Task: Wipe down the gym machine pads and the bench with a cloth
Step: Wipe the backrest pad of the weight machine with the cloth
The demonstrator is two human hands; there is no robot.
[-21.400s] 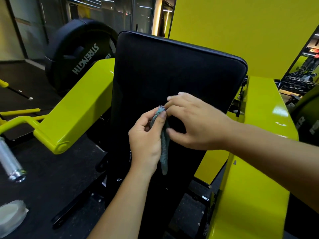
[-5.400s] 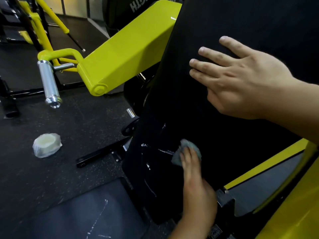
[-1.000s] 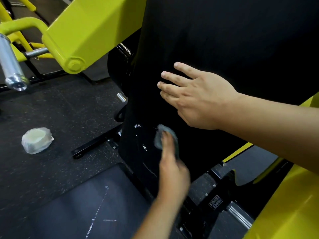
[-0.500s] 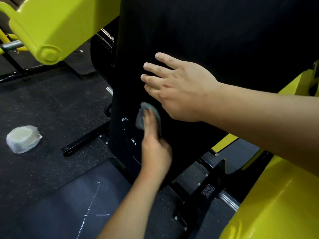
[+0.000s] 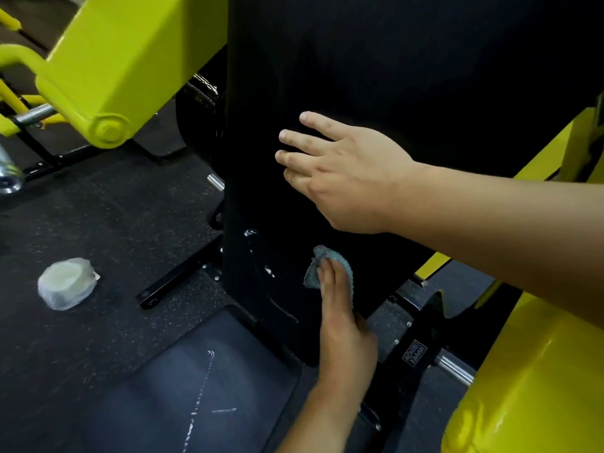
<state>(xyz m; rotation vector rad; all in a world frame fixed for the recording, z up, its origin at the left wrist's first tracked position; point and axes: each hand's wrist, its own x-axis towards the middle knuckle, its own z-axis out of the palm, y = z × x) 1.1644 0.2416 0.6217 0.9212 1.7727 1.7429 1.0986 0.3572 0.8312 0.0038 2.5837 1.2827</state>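
Observation:
A tall black machine pad [image 5: 408, 76] fills the upper right of the view. Low on it, my left hand [image 5: 343, 328] presses a small grey-blue cloth [image 5: 330, 259] flat against the pad with straight fingers. My right hand [image 5: 343, 171] rests higher up on the pad, palm down and fingers spread. Wet streaks [image 5: 258, 253] shine on the pad just left of the cloth. Most of the cloth lies hidden under my left fingers.
A yellow-green lever arm [image 5: 124, 67] juts out at upper left, with a chrome handle [image 5: 8, 171] at the left edge. A white wrapped roll [image 5: 67, 282] lies on the dark rubber floor. A yellow frame part [image 5: 523, 387] stands at lower right beside a black base bracket [image 5: 415, 351].
My left hand and the cloth have slid to the right and lower on the pad. My right hand stays pressed on the pad above.

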